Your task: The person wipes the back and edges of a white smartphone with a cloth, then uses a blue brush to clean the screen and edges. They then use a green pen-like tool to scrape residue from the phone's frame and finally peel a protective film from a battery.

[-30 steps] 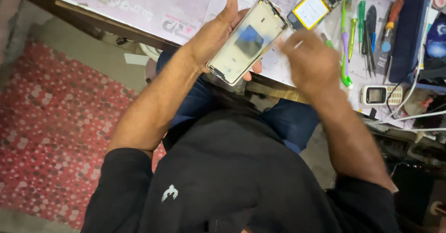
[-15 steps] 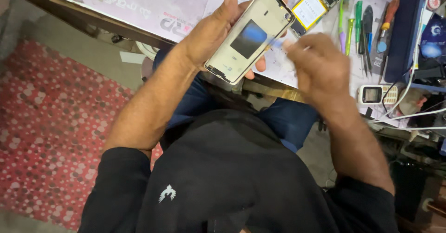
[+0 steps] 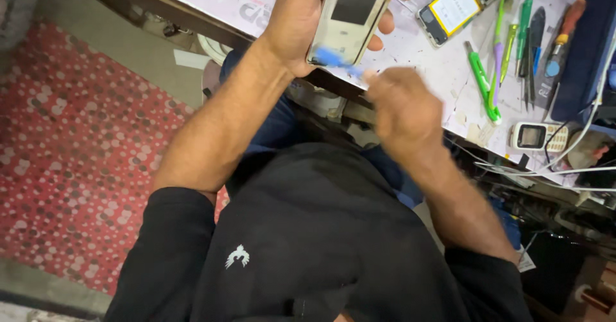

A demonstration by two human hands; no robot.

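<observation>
Fingers of the left hand clasp the pale rectangular phone panel, long axis pointing away, while the blurred right hand pinches a blue tool at its near end.

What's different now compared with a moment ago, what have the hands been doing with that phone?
The right hand has dropped from beside the phone panel to below its lower end, and a blue strip, blurred, now runs from that corner toward the fingers. The left hand keeps its grip on the panel, face up as before. The opened phone, hand tools and small keypad phone lie unmoved on the bench.
</observation>
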